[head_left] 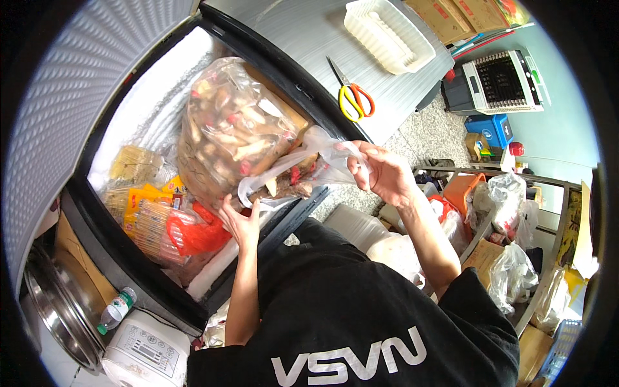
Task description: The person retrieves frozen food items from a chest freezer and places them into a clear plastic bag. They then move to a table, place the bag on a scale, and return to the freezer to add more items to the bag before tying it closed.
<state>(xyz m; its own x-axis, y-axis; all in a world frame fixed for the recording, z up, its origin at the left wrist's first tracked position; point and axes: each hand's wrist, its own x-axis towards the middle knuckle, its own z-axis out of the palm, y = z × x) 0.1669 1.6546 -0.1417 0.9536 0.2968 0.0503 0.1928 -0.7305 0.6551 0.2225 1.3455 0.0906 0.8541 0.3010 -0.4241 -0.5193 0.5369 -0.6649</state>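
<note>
My right hand (384, 171) pinches one side of a thin white plastic bag (321, 140) and stretches it to the right. At the bag's opposite rim is my left hand (242, 225), with its thumb and fingers around the edge. Brown food pieces with red bits (295, 179) lie in the bag's mouth. The bag is above the near edge of an open chest freezer (295, 82). Just beyond it, a large clear plastic bag (232, 126) full of pale and red food pieces rests inside the freezer. Part of my left hand's grip is hidden.
Skewered food packs (150, 227), yellow packets (145, 196) and a red bag (198, 234) lie in the freezer. Scissors (353, 96) and a plastic tray (387, 36) are on the metal tabletop (285, 29). A shelf rack (546, 181) with bagged goods stands right.
</note>
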